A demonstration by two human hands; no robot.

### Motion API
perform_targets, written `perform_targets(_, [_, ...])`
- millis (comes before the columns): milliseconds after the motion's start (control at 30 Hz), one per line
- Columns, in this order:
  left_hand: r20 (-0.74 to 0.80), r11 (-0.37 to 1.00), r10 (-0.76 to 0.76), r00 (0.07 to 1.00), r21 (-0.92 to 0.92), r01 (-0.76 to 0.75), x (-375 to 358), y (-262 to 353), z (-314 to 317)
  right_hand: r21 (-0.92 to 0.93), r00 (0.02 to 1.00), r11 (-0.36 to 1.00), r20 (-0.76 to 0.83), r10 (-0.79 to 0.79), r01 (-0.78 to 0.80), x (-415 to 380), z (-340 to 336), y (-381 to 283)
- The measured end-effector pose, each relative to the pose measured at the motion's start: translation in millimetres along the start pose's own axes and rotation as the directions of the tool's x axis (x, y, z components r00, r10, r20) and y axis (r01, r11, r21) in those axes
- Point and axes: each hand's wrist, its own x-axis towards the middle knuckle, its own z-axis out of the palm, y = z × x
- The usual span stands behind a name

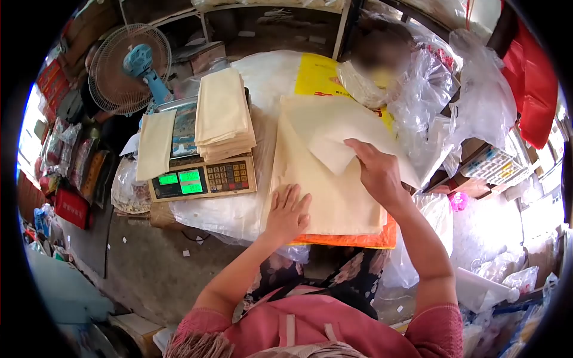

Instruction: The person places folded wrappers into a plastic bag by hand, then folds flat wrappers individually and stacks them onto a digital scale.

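A stack of large, thin cream-coloured sheets (pixel 322 206) lies on the table in front of me. My left hand (pixel 289 218) rests flat on its left front part, fingers stretched out. Over the right side, my right hand (pixel 380 173) pinches the edge of the top cream sheet (pixel 334 149), which is lifted and folded back toward the far side. Under the stack's front edge shows an orange bag (pixel 352 240). To the left, a digital scale (pixel 206 179) with lit green displays carries a pile of folded cream sheets (pixel 224 113) and a single folded piece (pixel 156 146).
A blue fan (pixel 138 62) stands behind the scale. White plastic (pixel 262 65) covers the table, with a yellow printed bag (pixel 316 74) at the back. Clear plastic bags (pixel 483 83) hang at the right. Across the table is a person (pixel 382 51).
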Motion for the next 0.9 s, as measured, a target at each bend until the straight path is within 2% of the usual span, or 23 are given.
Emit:
perform_targets(100, [0.035,1.000,0.000,0.999,-0.021,0.001,6,-1,-4,0.062,0.969,0.983,0.192,0.157,-0.171,7,-3,12])
perform_targets(167, [0.040,1.000,-0.005,0.999,-0.024,0.006,8,-1,-5,0.043,0.903,0.945,0.312,0.295,-0.324,20,-10,17])
perform_targets(200, [0.036,1.000,0.002,0.999,-0.015,-0.001,7,-2,-3,0.071,0.958,0.968,0.178,0.224,-0.239,22,-7,33])
perform_targets(233, [0.036,1.000,0.010,0.999,-0.007,-0.010,6,-2,-3,0.211,0.975,0.952,0.050,0.217,-0.223,30,-17,32])
perform_targets(300, [0.055,0.998,-0.015,0.998,-0.063,0.018,8,-3,-5,0.081,0.939,0.938,-0.050,0.342,-0.337,48,-52,5])
perform_targets(333, [0.067,0.995,-0.033,0.997,-0.093,0.039,7,-3,-5,0.090,0.958,0.956,-0.040,0.283,-0.279,45,-56,-3])
perform_targets(400, [0.049,0.914,-0.196,0.979,-0.352,0.201,8,-2,-6,0.114,0.984,0.978,-0.033,0.177,-0.173,15,-61,-25])
perform_targets(433, [0.054,0.840,-0.271,0.961,-0.474,0.264,13,-2,-6,-0.069,0.991,0.993,0.085,0.102,-0.097,-8,-54,-30])
perform_targets(467, [-0.115,0.821,-0.289,0.951,-0.541,0.184,19,4,-10,-0.094,0.992,0.989,0.072,-0.106,0.112,-29,-44,-35])
perform_targets(500, [-0.277,0.799,-0.316,0.907,-0.594,0.096,25,14,-19,-0.113,0.978,0.971,0.047,-0.205,0.209,-51,-28,-38])
perform_targets(533, [-0.427,0.777,-0.349,0.834,-0.629,0.003,29,21,-26,-0.096,0.973,0.981,0.174,-0.150,0.168,-69,-24,-48])
perform_targets(567, [-0.452,0.877,-0.192,0.871,-0.478,-0.054,29,19,-30,-0.095,0.952,0.990,0.298,-0.072,0.105,-86,-16,-52])
perform_targets(633, [-0.403,0.969,0.128,0.906,-0.145,-0.201,23,9,-42,-0.216,0.940,0.968,0.339,-0.048,0.127,-121,3,-40])
perform_targets(667, [-0.266,0.959,0.214,0.940,-0.126,-0.254,23,7,-50,-0.291,0.933,0.949,0.361,-0.008,0.120,-145,15,-23])
perform_targets(733, [-0.039,0.965,0.226,0.973,-0.129,-0.229,8,-14,-28,-0.441,0.916,0.890,0.394,0.076,0.116,-187,22,22])
perform_targets(767, [0.074,0.968,0.227,0.971,-0.126,-0.217,3,-21,-24,-0.369,0.876,0.929,0.459,0.152,0.032,-187,6,30])
perform_targets(800, [0.066,0.954,0.258,0.964,-0.178,-0.243,-3,-29,-22,-0.299,0.823,0.952,0.526,0.215,-0.058,-186,-12,39])
perform_targets(833, [0.121,0.945,0.093,0.988,-0.322,-0.050,-6,-28,-30,-0.231,0.756,0.960,0.598,0.266,-0.156,-180,-31,40])
perform_targets(867, [0.203,0.883,-0.063,0.977,-0.445,0.149,-10,-22,-47,-0.062,0.671,0.887,0.630,0.390,-0.457,-163,-56,32])
perform_targets(900, [0.300,0.772,-0.200,0.933,-0.538,0.339,-12,-18,-61,0.091,0.556,0.697,0.680,0.478,-0.711,-149,-78,27])
